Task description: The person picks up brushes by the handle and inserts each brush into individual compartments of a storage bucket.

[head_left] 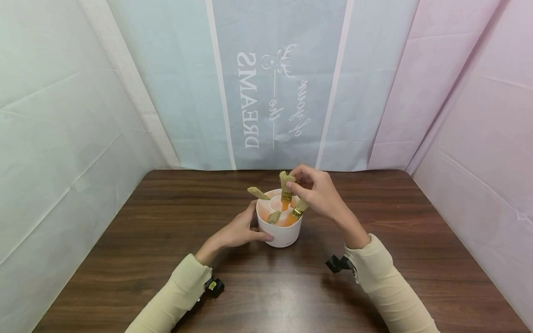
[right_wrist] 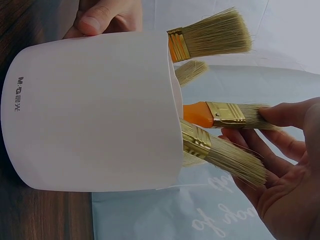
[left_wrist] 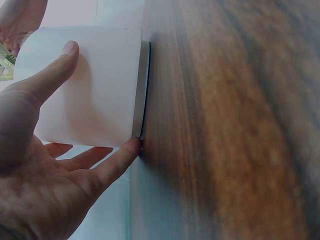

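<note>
A white round desk organizer with inner compartments stands upright on the table, holding several paintbrushes bristles up. My left hand grips its left side, thumb at the front and fingers round the side and back, as the left wrist view shows. With thumb and fingers, my right hand pinches the bristles of a flat paintbrush with an orange handle and gold ferrule; the handle's lower end is hidden inside. A second paintbrush leans close to the right fingers. Another paintbrush sticks out toward the left, and a shorter one shows in front.
The dark wood table extends all round the organizer. A blue-grey printed cloth hangs behind its back edge, and pale cloth walls flank both sides. Black wrist devices sit under both sleeves.
</note>
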